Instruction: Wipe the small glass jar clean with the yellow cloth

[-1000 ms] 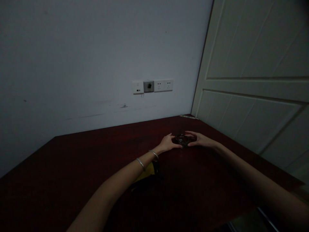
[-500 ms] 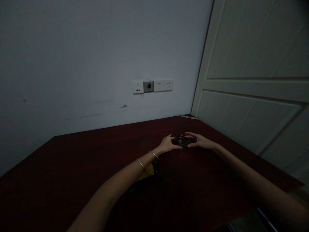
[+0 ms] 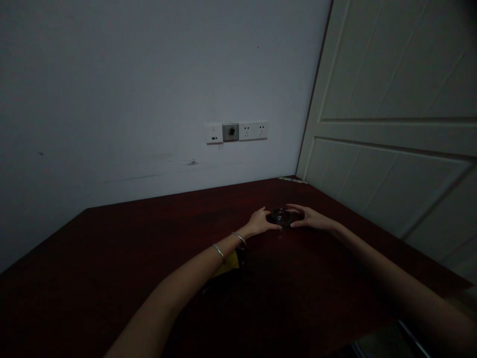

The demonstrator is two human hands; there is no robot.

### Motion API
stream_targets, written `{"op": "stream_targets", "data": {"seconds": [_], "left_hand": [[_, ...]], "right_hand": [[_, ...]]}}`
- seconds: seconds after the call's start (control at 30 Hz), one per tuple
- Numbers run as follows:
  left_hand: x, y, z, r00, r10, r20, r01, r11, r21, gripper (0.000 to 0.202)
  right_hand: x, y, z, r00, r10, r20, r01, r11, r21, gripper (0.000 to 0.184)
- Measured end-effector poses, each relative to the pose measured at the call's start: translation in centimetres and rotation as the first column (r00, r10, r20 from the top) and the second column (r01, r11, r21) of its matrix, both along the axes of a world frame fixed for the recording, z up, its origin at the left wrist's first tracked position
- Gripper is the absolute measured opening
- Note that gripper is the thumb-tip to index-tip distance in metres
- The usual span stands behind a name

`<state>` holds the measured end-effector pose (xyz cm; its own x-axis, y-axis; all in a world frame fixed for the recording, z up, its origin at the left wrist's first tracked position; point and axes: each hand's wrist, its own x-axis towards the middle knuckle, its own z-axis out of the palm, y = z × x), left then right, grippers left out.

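Note:
A small, round, dark-looking glass dish (image 3: pixel 281 217) rests on the reddish-brown table (image 3: pixel 156 233). My left hand (image 3: pixel 260 222) curves around its left side, thumb toward me and fingers on the far side. From the right, my right hand (image 3: pixel 306 218) cups it, thumb and fingers bent around its edge. Both hands lie low over the tabletop. Partly hidden beneath my left forearm is a yellow and black object (image 3: pixel 229 263), too dark to name. Two silver bangles (image 3: pixel 219 251) circle my left wrist.
A pale wall with a row of sockets (image 3: pixel 253 131) and a grey switch plate (image 3: pixel 230 132) rises behind the table. A white panelled door (image 3: pixel 372 164) borders the right side. Near the far right corner lies a thin printed strip (image 3: pixel 293 180).
The view has shifted very slightly. Both hands stay around the glass dish, with no clear movement of it.

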<state>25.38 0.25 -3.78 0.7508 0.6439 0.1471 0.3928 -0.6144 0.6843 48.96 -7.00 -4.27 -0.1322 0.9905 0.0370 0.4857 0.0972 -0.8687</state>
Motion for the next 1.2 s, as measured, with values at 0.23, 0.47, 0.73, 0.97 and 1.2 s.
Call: {"op": "stream_targets", "data": {"seconds": [0.23,0.47,0.73,0.97,1.2], "left_hand": [[-0.2,0.0,-0.2,1.000,0.001,-0.012,-0.001,1.000,0.019,0.070],[-0.7,-0.1,-0.3,1.000,-0.015,-0.015,0.015,1.000,0.015,0.080],[-6.0,1.5,1.4,0.987,0.157,0.013,-0.157,0.987,-0.014,0.083],[-17.5,5.6,1.8,0.895,0.433,0.109,-0.436,0.900,0.000,0.051],[-29.9,6.7,1.0,0.751,0.650,0.118,-0.652,0.758,-0.017,0.033]], "right_hand": [[-0.1,0.0,-0.1,1.000,0.008,-0.008,-0.008,1.000,-0.006,0.096],[-0.5,-0.7,0.5,1.000,0.019,-0.020,-0.020,1.000,-0.017,0.097],[1.1,-2.1,4.2,0.985,-0.124,-0.120,0.135,0.987,0.083,0.081],[-6.4,-0.6,9.4,0.980,-0.138,-0.142,0.169,0.958,0.231,0.057],[-19.9,3.1,8.6,0.995,0.067,0.068,-0.085,0.950,0.302,0.039]]}}
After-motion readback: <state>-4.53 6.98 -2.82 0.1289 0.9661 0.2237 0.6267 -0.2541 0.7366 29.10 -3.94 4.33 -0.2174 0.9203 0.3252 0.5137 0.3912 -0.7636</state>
